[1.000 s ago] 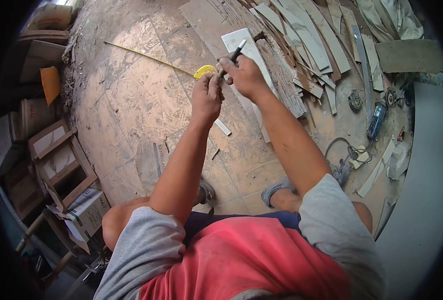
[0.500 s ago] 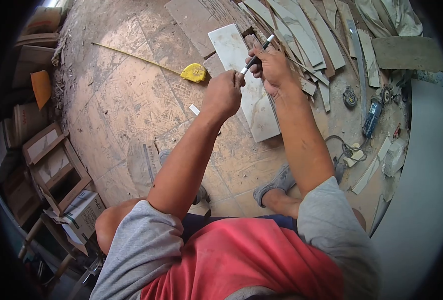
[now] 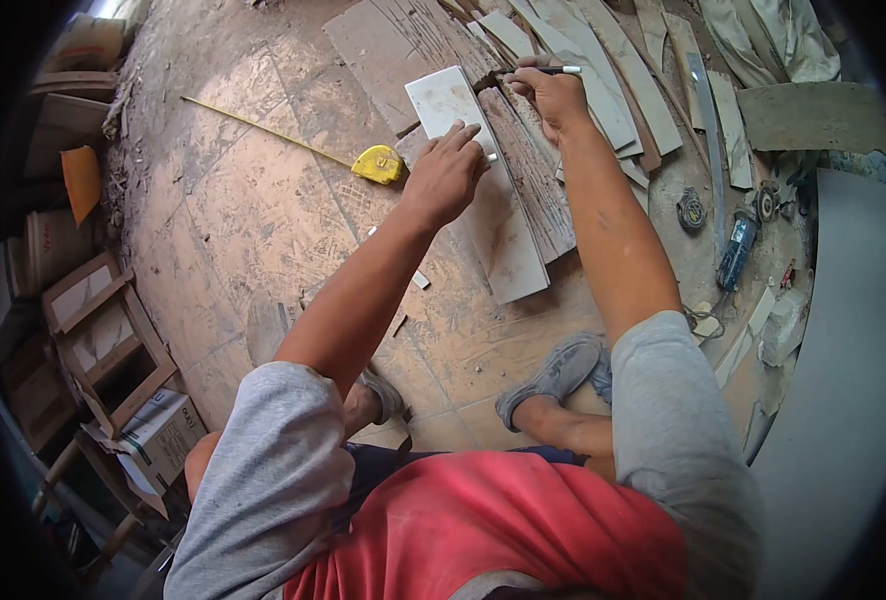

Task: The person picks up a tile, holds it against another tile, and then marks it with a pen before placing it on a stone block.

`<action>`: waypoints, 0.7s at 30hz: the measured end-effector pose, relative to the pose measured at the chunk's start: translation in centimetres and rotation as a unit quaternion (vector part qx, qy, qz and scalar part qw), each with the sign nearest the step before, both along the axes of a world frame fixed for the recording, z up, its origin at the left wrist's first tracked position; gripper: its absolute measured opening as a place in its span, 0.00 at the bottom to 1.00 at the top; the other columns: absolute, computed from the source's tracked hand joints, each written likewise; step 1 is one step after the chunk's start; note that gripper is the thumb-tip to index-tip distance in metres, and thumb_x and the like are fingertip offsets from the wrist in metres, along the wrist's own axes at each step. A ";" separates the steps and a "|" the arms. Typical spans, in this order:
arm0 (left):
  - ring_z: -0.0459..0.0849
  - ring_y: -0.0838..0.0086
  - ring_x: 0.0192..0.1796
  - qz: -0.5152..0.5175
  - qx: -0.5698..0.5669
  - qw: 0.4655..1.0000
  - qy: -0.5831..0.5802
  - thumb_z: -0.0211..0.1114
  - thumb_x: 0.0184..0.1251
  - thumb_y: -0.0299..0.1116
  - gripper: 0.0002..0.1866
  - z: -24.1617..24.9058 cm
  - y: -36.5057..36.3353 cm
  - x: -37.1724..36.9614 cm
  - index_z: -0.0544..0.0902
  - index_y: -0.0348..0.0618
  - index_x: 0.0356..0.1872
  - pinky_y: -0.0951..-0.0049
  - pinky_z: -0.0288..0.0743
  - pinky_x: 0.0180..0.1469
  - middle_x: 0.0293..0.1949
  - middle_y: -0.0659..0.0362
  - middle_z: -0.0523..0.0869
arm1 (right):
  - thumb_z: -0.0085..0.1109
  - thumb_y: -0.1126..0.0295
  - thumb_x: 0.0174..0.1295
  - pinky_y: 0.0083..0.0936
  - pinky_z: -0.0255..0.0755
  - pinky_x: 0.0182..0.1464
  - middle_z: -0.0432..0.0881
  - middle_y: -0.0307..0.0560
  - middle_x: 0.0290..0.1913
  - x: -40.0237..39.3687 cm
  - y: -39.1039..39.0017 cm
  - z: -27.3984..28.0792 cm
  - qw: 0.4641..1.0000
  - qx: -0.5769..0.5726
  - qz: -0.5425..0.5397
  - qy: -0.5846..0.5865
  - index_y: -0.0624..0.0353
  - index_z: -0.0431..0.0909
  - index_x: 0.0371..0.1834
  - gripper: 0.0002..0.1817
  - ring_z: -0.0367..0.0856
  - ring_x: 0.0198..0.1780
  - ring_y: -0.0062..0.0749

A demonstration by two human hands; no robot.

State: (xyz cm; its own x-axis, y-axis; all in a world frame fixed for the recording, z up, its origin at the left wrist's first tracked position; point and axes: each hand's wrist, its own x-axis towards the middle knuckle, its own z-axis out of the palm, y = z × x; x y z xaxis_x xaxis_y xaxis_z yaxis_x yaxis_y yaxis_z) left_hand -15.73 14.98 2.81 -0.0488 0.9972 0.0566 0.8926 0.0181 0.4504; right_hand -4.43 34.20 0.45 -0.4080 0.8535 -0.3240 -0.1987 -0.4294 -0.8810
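Note:
A long white marble-patterned tile [image 3: 508,235] lies on the floor in front of me. My left hand [image 3: 445,172] rests on its left side with fingers stretched forward, and a small white marker cap [image 3: 491,158] pokes out by the thumb. Past the tile's right edge, my right hand [image 3: 553,98] grips a black marker [image 3: 561,70] with a white end pointing right. The marker's other tip is partly behind the fingers. Left of the tile sits a yellow tape measure [image 3: 377,164], its blade pulled out to the left across the floor.
Cut tile strips [image 3: 603,70] and a grooved board [image 3: 528,165] lie beyond and right of the tile. A blue angle grinder [image 3: 738,250], a round black coil [image 3: 691,208] and a metal straightedge [image 3: 713,130] are at right. Cardboard boxes [image 3: 163,440] line the left.
The marker and its cap have come apart. My right hand has moved up and away with the marker, while my left hand has lowered onto the tile with the cap. The view has shifted slightly.

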 end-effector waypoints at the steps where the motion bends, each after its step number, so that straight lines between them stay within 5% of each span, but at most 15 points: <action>1: 0.74 0.49 0.69 0.000 -0.001 1.000 -0.002 0.58 0.73 0.36 0.10 -0.7 0.0 0.1 0.79 0.39 0.46 0.54 0.69 0.66 0.66 0.48 0.77 | 0.66 0.81 0.57 0.18 0.81 0.35 0.86 0.47 0.33 -0.7 0.0 -0.4 0.998 0.039 0.018 -0.037 0.66 0.79 0.42 0.10 0.87 0.31 0.30; 3: 0.70 0.51 0.73 -0.007 -0.027 0.999 0.016 0.57 0.74 0.36 0.12 -1.7 0.0 0.0 0.78 0.38 0.47 0.53 0.66 0.69 0.67 0.47 0.76 | 0.69 0.75 0.54 0.21 0.81 0.37 0.87 0.47 0.32 -1.9 0.3 -1.6 0.996 0.053 -0.006 -0.067 0.63 0.82 0.38 0.10 0.87 0.31 0.30; 6: 0.68 0.53 0.74 0.006 -0.079 0.997 -0.016 0.56 0.74 0.37 0.14 -1.7 0.1 0.2 0.78 0.36 0.50 0.52 0.64 0.72 0.69 0.47 0.74 | 0.74 0.64 0.47 0.30 0.81 0.42 0.89 0.46 0.31 -4.0 1.3 -4.0 0.938 0.216 -0.047 -0.266 0.56 0.84 0.31 0.12 0.87 0.32 0.34; 13: 0.68 0.52 0.74 0.004 -0.088 0.995 -0.044 0.55 0.74 0.36 0.17 -2.5 0.0 -0.4 0.77 0.34 0.55 0.52 0.64 0.73 0.70 0.47 0.72 | 0.74 0.63 0.47 0.33 0.81 0.42 0.89 0.45 0.31 -5.9 0.2 -4.0 0.900 0.300 -0.036 -0.315 0.53 0.83 0.30 0.11 0.88 0.34 0.37; 15: 0.71 0.47 0.71 0.016 -0.049 0.997 -0.054 0.57 0.72 0.32 0.12 -2.5 -0.1 -0.2 0.77 0.33 0.47 0.54 0.68 0.69 0.68 0.44 0.75 | 0.74 0.63 0.47 0.33 0.81 0.42 0.88 0.45 0.31 -6.2 -0.3 -4.0 0.903 0.295 -0.034 -0.311 0.53 0.83 0.29 0.10 0.88 0.34 0.38; 21: 0.70 0.47 0.71 0.018 -0.063 0.996 -0.057 0.57 0.72 0.32 0.12 -2.4 0.1 -0.3 0.77 0.33 0.48 0.54 0.68 0.69 0.69 0.46 0.74 | 0.73 0.64 0.48 0.34 0.81 0.40 0.88 0.46 0.30 -6.9 -1.3 -3.8 0.896 0.314 -0.036 -0.313 0.53 0.82 0.29 0.10 0.88 0.33 0.40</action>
